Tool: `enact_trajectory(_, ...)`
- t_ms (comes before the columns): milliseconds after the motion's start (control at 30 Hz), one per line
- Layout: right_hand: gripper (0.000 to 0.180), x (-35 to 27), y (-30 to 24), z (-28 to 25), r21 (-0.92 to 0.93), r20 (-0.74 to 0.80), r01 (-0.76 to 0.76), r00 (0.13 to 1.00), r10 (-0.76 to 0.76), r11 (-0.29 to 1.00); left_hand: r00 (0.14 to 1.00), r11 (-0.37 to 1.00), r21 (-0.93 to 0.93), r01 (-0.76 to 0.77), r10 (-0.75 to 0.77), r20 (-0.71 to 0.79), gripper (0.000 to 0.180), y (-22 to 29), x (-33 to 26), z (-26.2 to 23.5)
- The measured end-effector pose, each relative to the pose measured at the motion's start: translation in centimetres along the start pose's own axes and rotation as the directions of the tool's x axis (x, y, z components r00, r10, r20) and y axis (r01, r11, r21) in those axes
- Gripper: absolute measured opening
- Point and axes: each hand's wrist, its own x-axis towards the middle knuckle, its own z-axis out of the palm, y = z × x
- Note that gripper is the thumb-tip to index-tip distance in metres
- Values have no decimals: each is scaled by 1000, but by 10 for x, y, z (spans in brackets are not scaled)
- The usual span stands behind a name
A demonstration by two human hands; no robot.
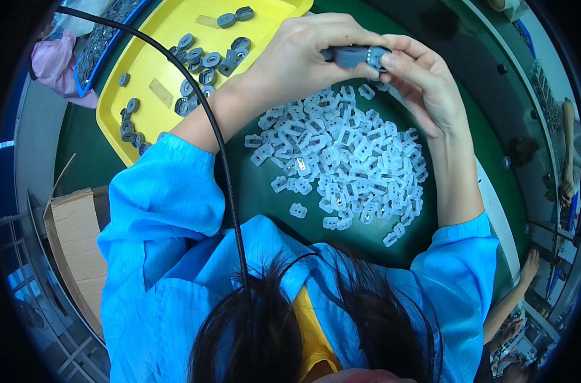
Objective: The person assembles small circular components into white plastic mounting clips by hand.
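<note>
Grey and small, the plug part [355,55] sits up at twelve o'clock, pinched from both sides. The left hand [300,54] curls over its left end with fingers pressed tight on it, and the right hand [418,80] pinches its right end with fingertips. Just under the hands lies a big heap of little white plastic clips [341,156] on the green table [258,191]. A few clips sit loose at the heap's edge near six o'clock. Bare green table shows to the left of the heap. At ten o'clock a yellow tray [156,96] holds grey rings [201,60], and its near edge is well apart from the heap. A black cable [223,153] runs across the left arm's blue sleeve [163,191]. A cardboard box [76,236] sits at eight o'clock.
</note>
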Motion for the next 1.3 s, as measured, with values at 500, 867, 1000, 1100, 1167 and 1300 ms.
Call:
enact_trajectory(500, 25, 3, 4, -85, -968, -252, -202, 800, -544, 151, 550, 381, -448, 809, -759, 348, 27, 3, -1, -7)
enact_trajectory(867, 13, -19, 16, 21, -979, 203, 198, 970, -130, -52, 638, 532, -359, 767, -691, 340, 38, -8, -13, 0)
enact_trajectory(1000, 12, -22, -7, 21, -975, -25, -6, 996, -84, 221, 752, 711, -246, 658, -636, 172, 40, -3, -15, 6)
enact_trajectory(1100, 15, -15, -14, 7, -648, -150, 4, 980, -132, 762, 854, 845, -128, 520, -516, 65, 39, -6, -18, 18)
enact_trajectory(1167, 17, -9, -13, 7, -514, -163, 13, 980, -112, 858, 909, 909, 13, 416, -416, 6, 37, 3, -15, 18)
enact_trajectory(1300, 20, -6, 0, 2, -391, -215, -91, 977, 5, 916, 938, 938, 23, 345, -344, -41, 37, 6, -18, 26)
